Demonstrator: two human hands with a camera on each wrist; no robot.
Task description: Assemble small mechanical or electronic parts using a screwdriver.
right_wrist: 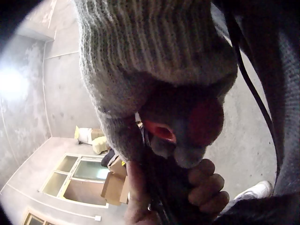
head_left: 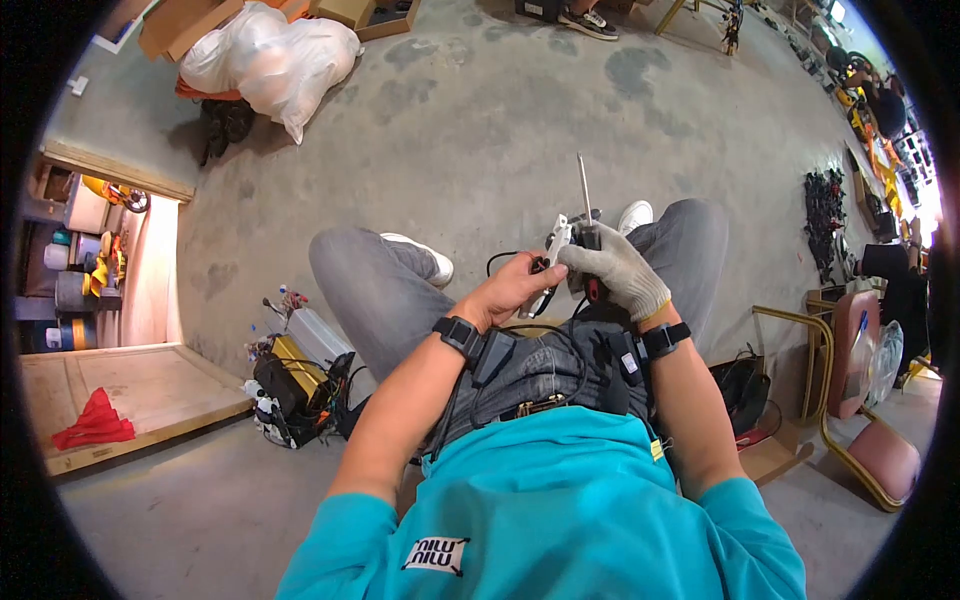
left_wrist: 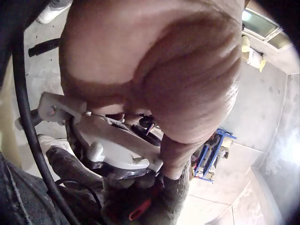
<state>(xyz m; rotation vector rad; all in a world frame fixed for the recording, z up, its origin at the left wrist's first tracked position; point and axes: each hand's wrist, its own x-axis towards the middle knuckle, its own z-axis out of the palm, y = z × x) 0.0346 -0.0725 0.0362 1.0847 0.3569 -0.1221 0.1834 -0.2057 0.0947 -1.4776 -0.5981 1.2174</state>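
Note:
Between the person's legs, the bare left hand [head_left: 508, 292] holds a white-and-black device part [head_left: 560, 238], its thumb on the near end. In the left wrist view the white cover [left_wrist: 119, 147] shows a rounded edge with a bracket-like tab, and a dark body lies beneath it. The right hand [head_left: 622, 274], in a knitted work glove, grips a screwdriver [head_left: 584, 190] by its red and black handle, the shaft pointing away from the body. Its gloved fingers are right beside the white part. From the right wrist, the red of the handle [right_wrist: 161, 131] shows under the glove.
Black cables [head_left: 575, 345] run over the lap. A tool bag [head_left: 285, 385] lies by the left knee, near a wooden panel [head_left: 160, 385] with a red cloth [head_left: 95, 422]. White plastic bags [head_left: 270, 65] sit far left; a folding chair [head_left: 825, 400] stands at right.

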